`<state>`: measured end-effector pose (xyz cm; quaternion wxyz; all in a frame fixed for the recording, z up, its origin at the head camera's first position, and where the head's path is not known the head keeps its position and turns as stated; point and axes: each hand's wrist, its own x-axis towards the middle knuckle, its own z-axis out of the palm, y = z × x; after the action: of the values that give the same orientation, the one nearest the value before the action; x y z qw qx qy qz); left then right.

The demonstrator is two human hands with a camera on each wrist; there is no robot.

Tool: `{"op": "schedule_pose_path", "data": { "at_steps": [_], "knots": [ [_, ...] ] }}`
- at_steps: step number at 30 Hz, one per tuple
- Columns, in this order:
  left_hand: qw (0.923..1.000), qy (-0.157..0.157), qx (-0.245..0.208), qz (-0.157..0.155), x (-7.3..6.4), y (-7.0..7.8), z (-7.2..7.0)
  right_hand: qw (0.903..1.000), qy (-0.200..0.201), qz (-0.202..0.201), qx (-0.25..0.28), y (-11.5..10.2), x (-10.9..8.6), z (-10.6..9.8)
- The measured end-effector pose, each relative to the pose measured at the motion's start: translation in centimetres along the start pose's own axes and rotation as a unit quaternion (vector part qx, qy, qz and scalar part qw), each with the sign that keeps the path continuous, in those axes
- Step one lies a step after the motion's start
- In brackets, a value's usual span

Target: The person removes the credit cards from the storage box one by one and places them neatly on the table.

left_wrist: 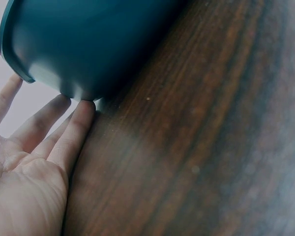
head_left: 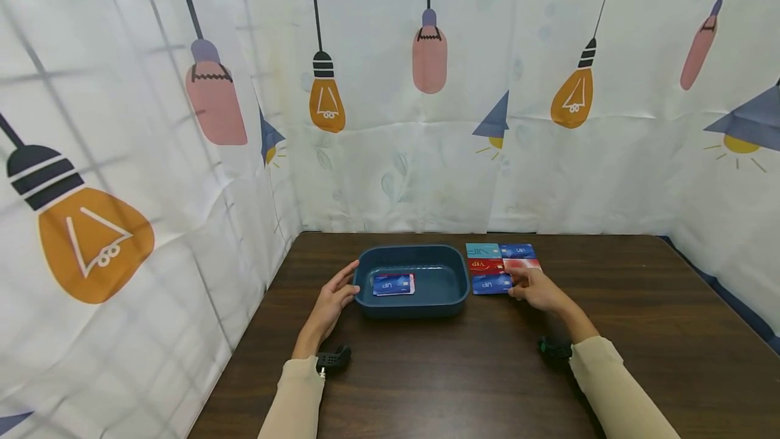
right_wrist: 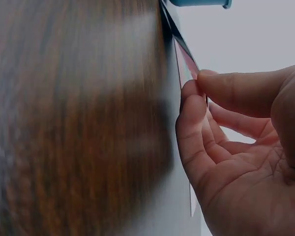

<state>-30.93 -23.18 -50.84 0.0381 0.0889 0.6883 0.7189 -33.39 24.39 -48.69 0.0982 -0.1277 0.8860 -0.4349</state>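
Note:
My left hand (head_left: 329,305) is at the left end of a dark blue-green plastic tray (head_left: 409,311). Its extended fingertips touch the tray's outer wall (left_wrist: 88,44) in the left wrist view. Inside the tray lies a small pile of cards, a blue VIP card (head_left: 393,284) uppermost. To the right of the tray, my right hand (head_left: 539,290) pinches the right edge of a blue VIP card (head_left: 491,284) between thumb and fingers. In the right wrist view the pinched card shows edge-on, tilted up, with a pinkish card (right_wrist: 185,61) behind it.
Beyond the pinched card lie a teal card (head_left: 483,251), another blue card (head_left: 516,251), a red VIP card (head_left: 485,266) and a red-and-white card (head_left: 521,263). All this is on a dark wooden table (head_left: 439,378), with a lamp-patterned curtain (head_left: 390,175) behind and to both sides.

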Motion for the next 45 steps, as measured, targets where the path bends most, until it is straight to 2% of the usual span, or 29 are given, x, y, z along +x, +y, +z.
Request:
{"op": "schedule_pose_path", "data": {
  "at_steps": [6,13,20,30,45],
  "knots": [
    [1.0,-0.003,0.003,0.001,0.1,0.0,-0.1,0.9987,-0.003,-0.015,-0.049,0.0,0.0,-0.2],
    [1.0,-0.004,0.005,0.001,0.2,0.0,-0.2,0.9927,-0.014,-0.033,-0.116,-0.3,0.2,-0.6],
    [1.0,-0.005,0.003,0.0,0.2,-0.1,-0.1,0.9881,-0.03,-0.052,-0.142,-0.3,0.7,-0.7],
    [1.0,-0.004,0.002,-0.001,0.1,0.0,-0.1,0.9808,-0.03,-0.077,-0.177,0.0,1.2,-0.6],
    [1.0,-0.004,0.007,0.001,-0.1,0.0,-0.1,0.9802,-0.01,-0.079,-0.181,-0.1,1.0,0.0]
  ]
}}
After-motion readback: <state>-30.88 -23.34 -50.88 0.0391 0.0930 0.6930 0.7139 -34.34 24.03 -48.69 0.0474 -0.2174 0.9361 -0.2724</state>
